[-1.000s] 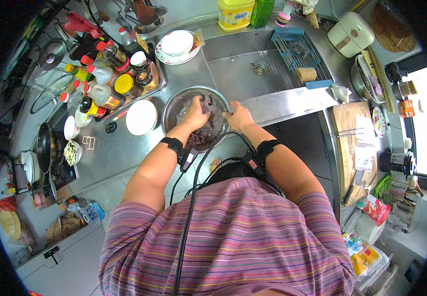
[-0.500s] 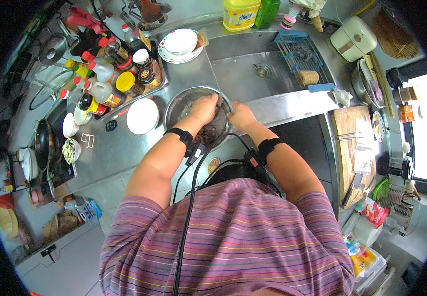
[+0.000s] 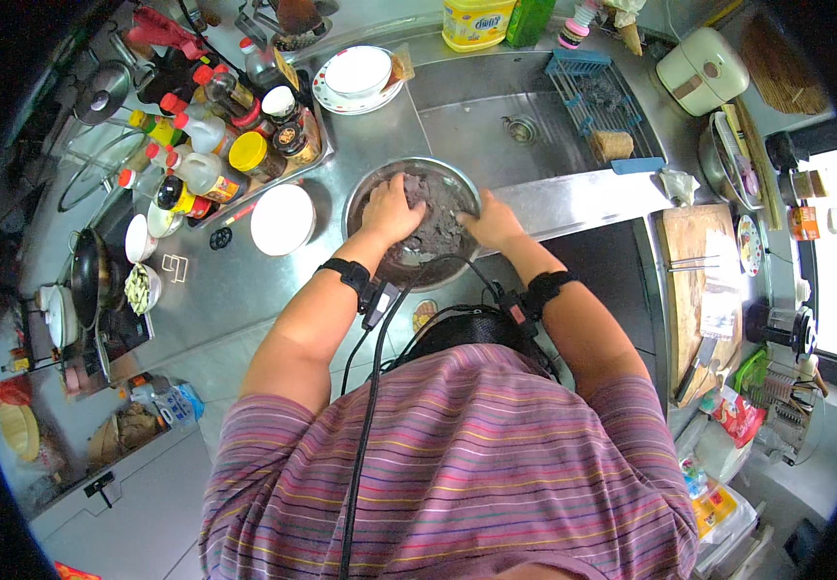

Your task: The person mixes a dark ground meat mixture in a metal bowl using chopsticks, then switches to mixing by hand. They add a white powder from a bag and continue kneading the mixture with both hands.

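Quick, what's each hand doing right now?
Left hand: open, touching the gray dough-like mix.
Right hand: closed on the rim of the metal bowl.

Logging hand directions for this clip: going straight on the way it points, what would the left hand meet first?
Probably the far wall of the metal bowl, just past the left hand's fingertips; depth is unclear, so it might push through dark mixture first.
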The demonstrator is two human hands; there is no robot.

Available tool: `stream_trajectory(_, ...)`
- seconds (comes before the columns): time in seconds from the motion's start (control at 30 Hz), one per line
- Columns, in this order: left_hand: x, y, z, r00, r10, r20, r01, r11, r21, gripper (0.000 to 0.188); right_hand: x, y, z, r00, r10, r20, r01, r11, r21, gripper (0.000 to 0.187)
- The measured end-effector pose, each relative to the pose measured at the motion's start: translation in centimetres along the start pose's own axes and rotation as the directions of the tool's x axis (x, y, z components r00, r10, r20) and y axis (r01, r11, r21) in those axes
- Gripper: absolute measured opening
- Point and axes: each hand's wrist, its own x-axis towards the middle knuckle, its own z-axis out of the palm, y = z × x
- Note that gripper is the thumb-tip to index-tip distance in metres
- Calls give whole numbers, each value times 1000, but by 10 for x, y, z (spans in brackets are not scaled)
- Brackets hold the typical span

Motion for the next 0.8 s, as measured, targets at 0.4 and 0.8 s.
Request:
stream_trajectory(0.4,22,29,-5,969,148,200,-188,961,201,69,-4,2,18,995,-20,-99,32,992,121,40)
stream_trajectory(0.8,-24,13,-5,677,611,410,-689,722,61,34,-15,-1,24,988,-32,-154,51,991,126,46)
